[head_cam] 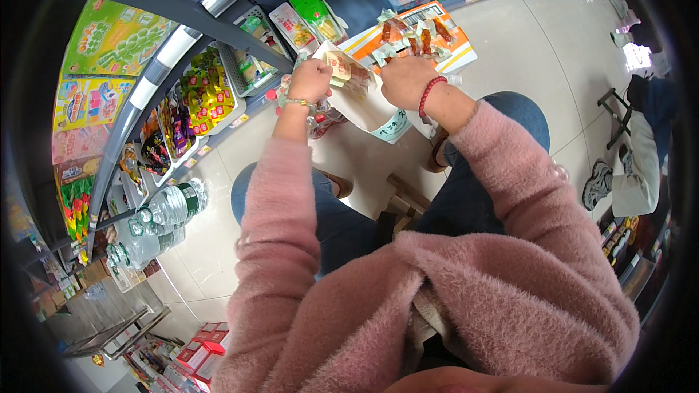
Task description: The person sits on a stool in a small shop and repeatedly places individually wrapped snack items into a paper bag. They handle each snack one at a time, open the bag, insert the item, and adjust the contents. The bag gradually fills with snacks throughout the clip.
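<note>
An open white carton with a pale green printed end is tilted between my knees, with a few snack packets at its far end. My left hand is curled closed over the carton's left edge. At the right edge is my right hand, its fingers bent downward and hidden under the back of the hand. Just beyond it lies an orange and white cardboard box, with several clear sealed packets of reddish-brown snack on top.
Shelf bins of bagged snacks line the left, and more boxes fill the shelf ahead. Large water bottles stand on the tiled floor. A wooden stool is below me. A person in pale trousers is at the right.
</note>
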A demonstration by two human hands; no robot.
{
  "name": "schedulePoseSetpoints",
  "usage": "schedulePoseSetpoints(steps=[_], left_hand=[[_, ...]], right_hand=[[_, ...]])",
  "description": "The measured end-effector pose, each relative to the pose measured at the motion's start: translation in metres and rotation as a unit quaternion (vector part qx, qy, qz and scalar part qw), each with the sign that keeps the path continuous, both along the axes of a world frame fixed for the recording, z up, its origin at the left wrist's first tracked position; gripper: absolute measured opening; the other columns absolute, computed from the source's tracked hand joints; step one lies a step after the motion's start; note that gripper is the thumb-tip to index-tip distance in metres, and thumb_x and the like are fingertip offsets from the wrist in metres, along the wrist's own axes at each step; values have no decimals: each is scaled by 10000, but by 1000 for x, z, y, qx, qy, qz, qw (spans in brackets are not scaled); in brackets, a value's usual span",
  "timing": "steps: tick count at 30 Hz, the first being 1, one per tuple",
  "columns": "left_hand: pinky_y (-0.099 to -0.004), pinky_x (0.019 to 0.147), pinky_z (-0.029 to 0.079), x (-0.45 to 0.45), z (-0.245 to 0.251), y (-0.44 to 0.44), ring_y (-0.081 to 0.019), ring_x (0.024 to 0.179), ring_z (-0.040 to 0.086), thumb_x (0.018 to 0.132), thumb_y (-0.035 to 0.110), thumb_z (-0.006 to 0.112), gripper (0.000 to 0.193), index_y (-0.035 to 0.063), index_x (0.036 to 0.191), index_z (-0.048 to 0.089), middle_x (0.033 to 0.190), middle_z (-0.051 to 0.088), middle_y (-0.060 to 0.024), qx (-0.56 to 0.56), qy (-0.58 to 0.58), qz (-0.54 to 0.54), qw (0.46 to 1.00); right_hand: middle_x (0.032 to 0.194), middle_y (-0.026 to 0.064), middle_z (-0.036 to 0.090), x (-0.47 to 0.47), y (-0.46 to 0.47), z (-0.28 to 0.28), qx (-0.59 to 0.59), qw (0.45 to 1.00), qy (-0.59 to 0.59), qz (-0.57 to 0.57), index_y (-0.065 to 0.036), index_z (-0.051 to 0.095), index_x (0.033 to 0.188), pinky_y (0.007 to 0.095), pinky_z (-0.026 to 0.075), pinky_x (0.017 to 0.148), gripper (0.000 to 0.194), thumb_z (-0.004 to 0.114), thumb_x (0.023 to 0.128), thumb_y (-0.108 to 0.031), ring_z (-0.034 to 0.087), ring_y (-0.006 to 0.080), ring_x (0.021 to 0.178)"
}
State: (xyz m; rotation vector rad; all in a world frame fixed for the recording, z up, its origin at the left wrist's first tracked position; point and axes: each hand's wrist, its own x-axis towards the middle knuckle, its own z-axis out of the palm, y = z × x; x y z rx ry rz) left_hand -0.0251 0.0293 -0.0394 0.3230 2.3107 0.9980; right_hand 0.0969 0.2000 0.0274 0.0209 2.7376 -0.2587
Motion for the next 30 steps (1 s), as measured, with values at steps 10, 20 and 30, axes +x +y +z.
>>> schedulePoseSetpoints(steps=[10, 20, 30], left_hand=[[-396, 759, 493, -3, -9, -5, -324, 796, 640, 791, 283, 628, 277, 18, 863, 668, 806, 662, -184, -125, 208, -91, 966], [-359, 632, 486, -3, 1, -3, -261, 635, 631, 746, 318, 681, 329, -8, 786, 693, 679, 648, -164, -136, 159, -92, 974], [-272, 579, 462, -20, -34, -12, -111, 625, 579, 763, 156, 686, 227, -53, 852, 685, 734, 669, -72, 73, 21, 70, 995]], right_hand=[[951, 157, 659, 0, -1, -2, 8, 1000, -7, 5, -43, 680, 913, 408, 497, 781, 236, 504, 780, -125, 645, 291, 906], [960, 151, 662, 2, -7, -3, -6, 1000, -3, 22, -45, 680, 921, 401, 504, 782, 238, 506, 776, -119, 644, 292, 913], [955, 150, 664, 4, -12, -6, -8, 999, 2, 44, -49, 686, 910, 394, 512, 764, 237, 504, 774, -116, 646, 281, 910]])
